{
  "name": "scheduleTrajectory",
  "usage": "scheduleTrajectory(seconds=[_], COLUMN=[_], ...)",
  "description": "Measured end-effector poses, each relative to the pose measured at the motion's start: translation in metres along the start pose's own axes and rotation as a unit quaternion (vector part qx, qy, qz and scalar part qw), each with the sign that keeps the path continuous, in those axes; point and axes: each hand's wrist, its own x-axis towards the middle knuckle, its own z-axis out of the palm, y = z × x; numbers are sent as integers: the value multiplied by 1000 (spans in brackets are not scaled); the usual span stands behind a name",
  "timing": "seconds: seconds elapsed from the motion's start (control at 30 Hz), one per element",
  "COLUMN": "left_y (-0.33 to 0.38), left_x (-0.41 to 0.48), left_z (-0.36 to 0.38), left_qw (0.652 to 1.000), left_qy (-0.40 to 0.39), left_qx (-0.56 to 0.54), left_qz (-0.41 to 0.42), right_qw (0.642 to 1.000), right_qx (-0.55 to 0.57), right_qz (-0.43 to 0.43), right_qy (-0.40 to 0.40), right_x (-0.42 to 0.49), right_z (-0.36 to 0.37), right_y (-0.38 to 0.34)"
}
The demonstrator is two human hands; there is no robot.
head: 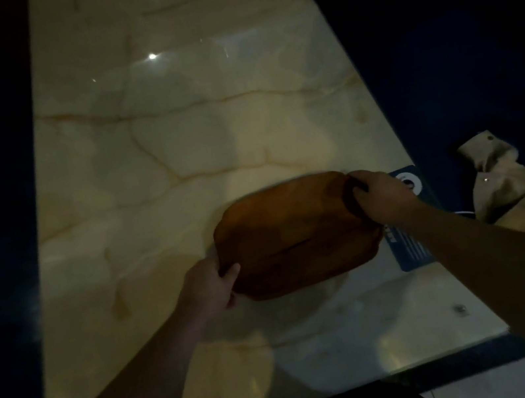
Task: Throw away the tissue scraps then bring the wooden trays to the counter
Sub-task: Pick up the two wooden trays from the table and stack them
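A brown wooden tray (295, 235) with rounded corners is held over a glossy cream marble table (158, 146). My left hand (206, 288) grips its near left edge, thumb on top. My right hand (382, 196) grips its far right corner. A line across the tray's side suggests two stacked trays, but the dim light leaves that unclear. No tissue scraps are visible.
A dark blue card (411, 243) with a white round mark lies at the table's right edge, partly under the tray. A beige garment (509, 185) lies to the right on a dark seat. Dark areas flank the table on both sides.
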Motion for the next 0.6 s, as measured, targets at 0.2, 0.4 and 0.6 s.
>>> scheduleTrajectory(seconds=[0.2, 0.4, 0.6], left_y=[-8, -12, -20], left_x=[-7, 8, 33], left_z=[3, -18, -15], left_qw=[999, 986, 977], left_qy=[4, 36, 31], left_qx=[-32, -151, -204], left_qz=[-21, -54, -60], right_qw=[1000, 999, 997], right_qx=[-22, 0, 21], right_qz=[-11, 11, 30], right_qy=[9, 51, 62], right_x=[2, -25, -44], right_z=[-2, 4, 19], right_y=[-11, 4, 11])
